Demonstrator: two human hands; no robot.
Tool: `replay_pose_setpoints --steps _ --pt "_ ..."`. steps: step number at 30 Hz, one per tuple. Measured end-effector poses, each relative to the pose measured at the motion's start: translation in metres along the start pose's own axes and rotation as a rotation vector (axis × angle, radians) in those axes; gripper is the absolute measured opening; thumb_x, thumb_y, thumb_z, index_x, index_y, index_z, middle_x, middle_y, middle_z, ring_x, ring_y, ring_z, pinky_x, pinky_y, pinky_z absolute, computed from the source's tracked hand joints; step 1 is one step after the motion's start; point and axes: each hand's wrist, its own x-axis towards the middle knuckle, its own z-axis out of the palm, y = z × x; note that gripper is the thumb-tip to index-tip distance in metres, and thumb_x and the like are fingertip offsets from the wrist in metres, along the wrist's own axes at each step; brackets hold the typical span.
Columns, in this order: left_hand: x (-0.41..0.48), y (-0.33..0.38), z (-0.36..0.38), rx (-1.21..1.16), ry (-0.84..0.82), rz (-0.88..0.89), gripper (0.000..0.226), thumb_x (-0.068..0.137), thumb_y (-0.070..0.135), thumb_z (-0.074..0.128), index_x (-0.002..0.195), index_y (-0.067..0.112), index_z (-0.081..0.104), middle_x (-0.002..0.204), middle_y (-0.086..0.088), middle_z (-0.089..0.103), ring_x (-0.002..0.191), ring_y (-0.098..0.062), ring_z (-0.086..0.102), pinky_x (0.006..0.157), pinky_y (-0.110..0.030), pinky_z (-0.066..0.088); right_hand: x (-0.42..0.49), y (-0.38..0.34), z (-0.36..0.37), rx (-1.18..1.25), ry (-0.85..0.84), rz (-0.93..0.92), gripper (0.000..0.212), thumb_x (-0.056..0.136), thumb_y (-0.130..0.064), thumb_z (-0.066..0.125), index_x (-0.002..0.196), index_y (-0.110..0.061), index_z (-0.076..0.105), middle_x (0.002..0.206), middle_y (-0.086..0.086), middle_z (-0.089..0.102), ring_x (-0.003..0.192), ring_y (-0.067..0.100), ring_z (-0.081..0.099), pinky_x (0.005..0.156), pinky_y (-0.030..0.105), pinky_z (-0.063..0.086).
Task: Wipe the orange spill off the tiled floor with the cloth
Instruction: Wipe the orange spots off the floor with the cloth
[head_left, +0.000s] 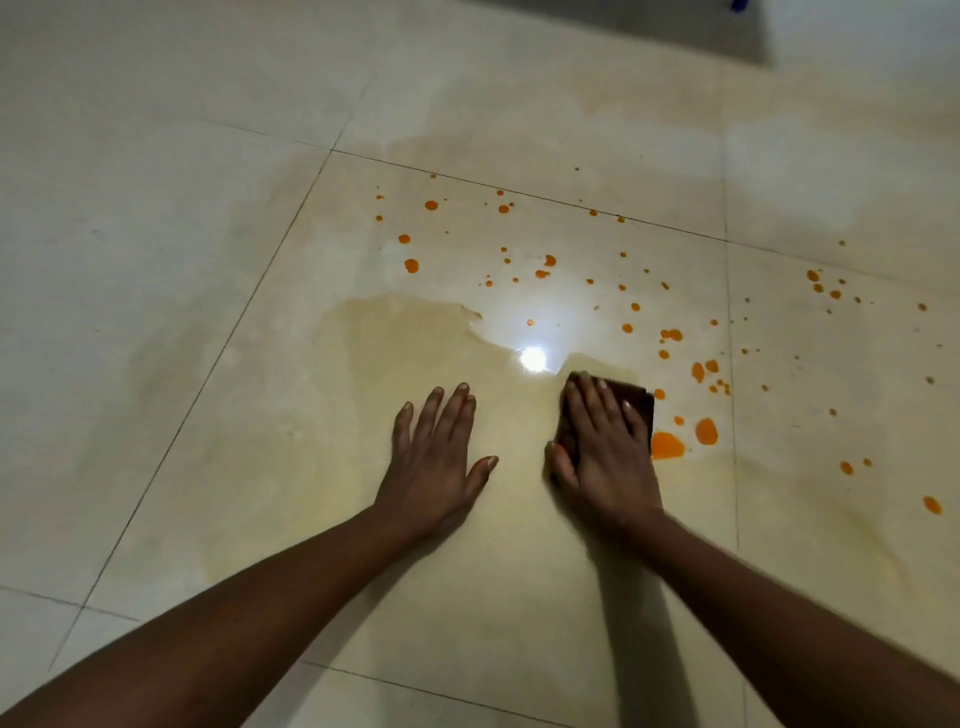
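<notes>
My right hand (605, 447) presses flat on a dark brown folded cloth (643, 408) on the cream tiled floor (208, 260); only the cloth's far and right edges show past my fingers. An orange puddle (666, 446) touches the cloth's right edge, with a second blob (706, 431) beside it. Orange drops (545, 260) are scattered over the tiles ahead and to the right. My left hand (436, 457) rests flat on the floor to the left, fingers spread, holding nothing.
A wet yellowish smear (395, 353) covers the tile around and ahead of my hands. A bright light reflection (532, 358) sits just beyond the cloth. A dark shadow (649, 26) and a small blue object (738, 5) lie at the top edge.
</notes>
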Motion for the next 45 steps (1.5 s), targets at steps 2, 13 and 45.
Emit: replay_pose_setpoints --steps 2,13,45 --pt "0.0 0.001 -0.002 -0.007 -0.008 -0.004 0.077 0.092 0.058 0.013 0.154 0.013 0.011 0.163 -0.001 0.001 0.15 -0.023 -0.002 0.119 -0.051 0.001 -0.047 -0.003 0.002 0.041 -0.021 -0.075 0.074 0.091 -0.05 0.033 0.156 -0.018 0.016 0.163 0.001 0.01 0.15 0.018 0.008 0.12 0.04 0.008" --pt "0.0 0.003 0.001 0.029 0.026 -0.003 0.077 0.091 0.059 0.019 0.153 0.013 0.016 0.163 -0.003 0.008 0.149 -0.024 0.005 0.118 -0.05 0.004 -0.001 0.068 -0.018 -0.082 -0.138 -0.338 0.074 0.095 -0.055 0.027 0.156 -0.017 0.01 0.163 0.004 0.007 0.15 0.019 0.004 0.119 0.045 0.011" --pt "0.038 0.092 -0.039 0.139 -0.459 0.041 0.109 0.08 0.073 0.05 0.153 0.022 -0.011 0.16 0.002 -0.024 0.147 -0.032 -0.017 0.115 -0.059 0.01 -0.002 0.084 -0.016 0.041 -0.032 -0.095 0.078 0.087 -0.052 0.035 0.155 -0.015 0.021 0.162 0.005 0.016 0.15 0.021 0.011 0.119 0.045 0.013"
